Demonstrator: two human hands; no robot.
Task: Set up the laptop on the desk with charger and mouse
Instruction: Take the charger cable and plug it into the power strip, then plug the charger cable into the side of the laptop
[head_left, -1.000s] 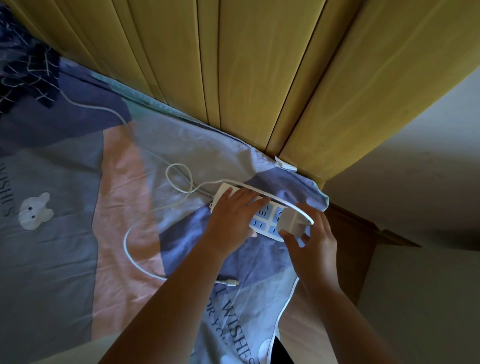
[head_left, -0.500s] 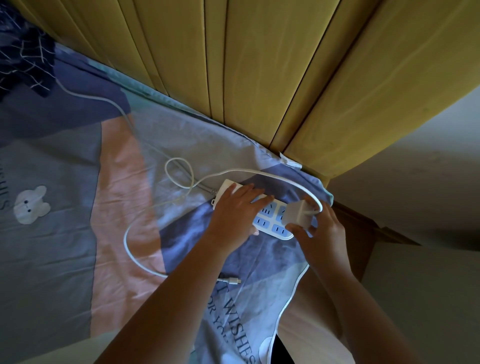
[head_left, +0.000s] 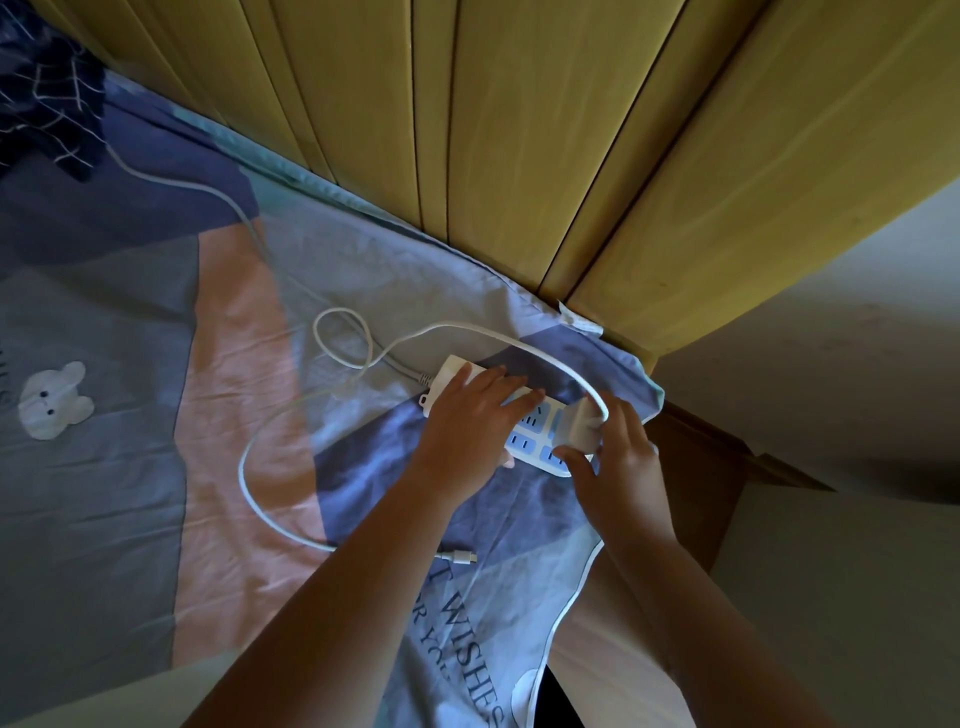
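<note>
A white power strip (head_left: 530, 439) with blue sockets lies on the bedsheet near the bed's corner. My left hand (head_left: 470, 423) lies flat on its left half and presses it down. My right hand (head_left: 618, 457) pinches a white charger brick (head_left: 582, 431) that sits against the strip's right end. The charger's white cable (head_left: 249, 467) arcs over the strip, curves left across the sheet and ends in a small plug (head_left: 462, 556) under my left forearm. No laptop or mouse is in view.
The patterned blue, pink and grey bedsheet (head_left: 156, 415) covers the bed. A yellow wooden panel wall (head_left: 519, 156) runs behind it. A dark checked cloth (head_left: 41, 104) lies at the top left. A brown wooden bed frame edge (head_left: 701, 467) and a pale wall are at the right.
My right hand has lifted and turned the charger brick at the strip's right end, and its cable now arcs higher over the strip. My left hand stays pressed on the strip.
</note>
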